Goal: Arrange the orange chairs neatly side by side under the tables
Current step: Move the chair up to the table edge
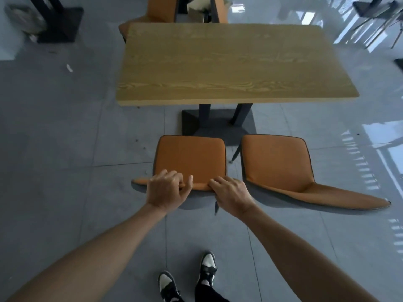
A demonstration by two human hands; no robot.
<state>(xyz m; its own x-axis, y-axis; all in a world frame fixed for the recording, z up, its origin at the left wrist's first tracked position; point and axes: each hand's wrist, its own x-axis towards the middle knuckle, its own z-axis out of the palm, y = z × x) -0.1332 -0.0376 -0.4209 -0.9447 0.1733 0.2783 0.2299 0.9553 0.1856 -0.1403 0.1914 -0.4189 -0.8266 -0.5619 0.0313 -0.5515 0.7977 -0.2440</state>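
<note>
Two orange chairs stand side by side on the near side of a wooden table [235, 62], both seats out from under its top. My left hand [166, 189] and my right hand [231, 196] both grip the top edge of the backrest of the left orange chair [190, 158]. The right orange chair [277, 162] stands free, a narrow gap from the left one, turned slightly to the right. More orange chairs [161, 9] show beyond the table's far edge, partly hidden by it.
The table's black pedestal base [218, 125] sits just ahead of the two seats. Another black table base [61, 25] stands at the far left, metal-legged furniture [377, 16] at the far right. Grey tiled floor surrounds everything; my shoes [187, 277] are below.
</note>
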